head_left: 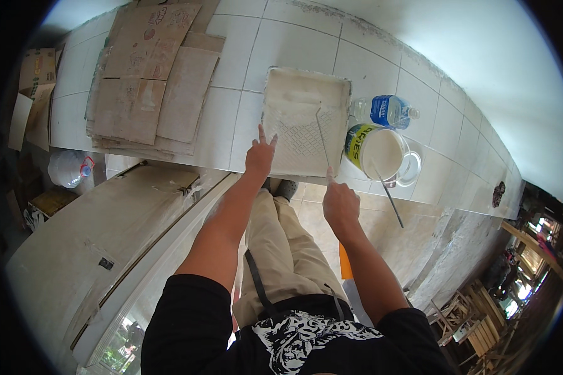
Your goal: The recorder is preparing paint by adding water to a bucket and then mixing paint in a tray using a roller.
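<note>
My left hand (261,152) is at the tray's (291,94) left front edge, with two fingers stretched apart and tipped with pale residue. The tray holds cream paint and has a grid-patterned slope. A thin rod (323,140) lies across its right part. My right hand (340,203) is below the tray's front right corner, index fingertip at the rod's lower end, other fingers curled, their contents hidden. Right of the tray stands an open bucket (385,150) of cream paint with a stick (391,203) leaning out over its front rim, beside a pale round lid (414,165).
Stacked cardboard (141,106) covers the left of the tiled counter (234,50). A clear bottle (394,111) lies behind the bucket. A large water jug (69,169) is at far left. A pale panel (87,250) occupies the lower left. Wooden pieces (481,312) are piled at lower right.
</note>
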`<action>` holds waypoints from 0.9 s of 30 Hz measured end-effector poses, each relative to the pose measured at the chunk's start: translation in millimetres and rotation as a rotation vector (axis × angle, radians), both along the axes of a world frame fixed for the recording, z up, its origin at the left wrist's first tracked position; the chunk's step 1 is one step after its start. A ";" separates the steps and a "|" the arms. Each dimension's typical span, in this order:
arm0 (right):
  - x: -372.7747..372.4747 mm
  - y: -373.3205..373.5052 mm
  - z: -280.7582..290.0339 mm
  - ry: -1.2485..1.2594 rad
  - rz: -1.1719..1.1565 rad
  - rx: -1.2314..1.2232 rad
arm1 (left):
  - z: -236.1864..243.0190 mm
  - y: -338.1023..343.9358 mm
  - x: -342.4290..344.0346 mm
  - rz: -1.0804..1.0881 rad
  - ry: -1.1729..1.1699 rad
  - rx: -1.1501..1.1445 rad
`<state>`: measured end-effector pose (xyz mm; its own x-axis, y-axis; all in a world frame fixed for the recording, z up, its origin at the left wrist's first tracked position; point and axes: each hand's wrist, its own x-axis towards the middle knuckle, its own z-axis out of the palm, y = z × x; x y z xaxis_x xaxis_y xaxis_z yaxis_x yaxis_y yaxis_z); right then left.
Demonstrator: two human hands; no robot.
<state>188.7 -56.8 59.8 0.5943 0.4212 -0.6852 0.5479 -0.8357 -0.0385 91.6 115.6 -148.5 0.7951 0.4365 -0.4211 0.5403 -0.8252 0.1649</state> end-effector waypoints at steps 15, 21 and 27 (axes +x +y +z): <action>14.1 -15.0 1.4 0.005 -0.045 0.025 | -10.2 -11.6 4.3 -0.095 0.071 0.095; 16.2 -29.0 -22.7 0.010 -0.146 0.002 | -8.2 -19.8 10.3 -0.077 0.044 0.133; 28.8 -10.9 -38.7 -0.021 -0.180 0.074 | -4.4 -32.6 13.5 -0.098 0.008 0.199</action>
